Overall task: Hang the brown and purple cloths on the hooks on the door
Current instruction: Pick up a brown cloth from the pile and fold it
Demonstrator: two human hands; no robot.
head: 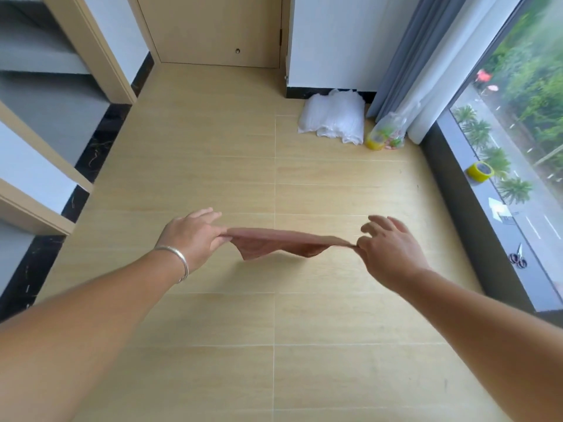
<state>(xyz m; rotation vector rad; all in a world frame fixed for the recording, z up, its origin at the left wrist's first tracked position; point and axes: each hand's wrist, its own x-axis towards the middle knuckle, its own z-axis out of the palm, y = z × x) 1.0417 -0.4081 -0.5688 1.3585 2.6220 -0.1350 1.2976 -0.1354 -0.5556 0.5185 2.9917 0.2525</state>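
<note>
I hold the brown cloth [280,242] stretched flat between both hands above the wooden floor. My left hand [192,236], with a silver bangle on the wrist, pinches the cloth's left edge. My right hand [390,248] pinches the right edge between thumb and forefinger, its other fingers spread. One corner of the cloth droops below the left part. The wooden door [213,28] stands far ahead; only its lower half shows and no hooks are in view. No purple cloth is visible.
White plastic bags [333,118] and a clear bag of coloured items [387,134] lie by the grey curtain [405,56]. On the dark window sill sit a yellow tape roll [480,172] and scissors [518,258]. Stairs [45,95] rise at the left.
</note>
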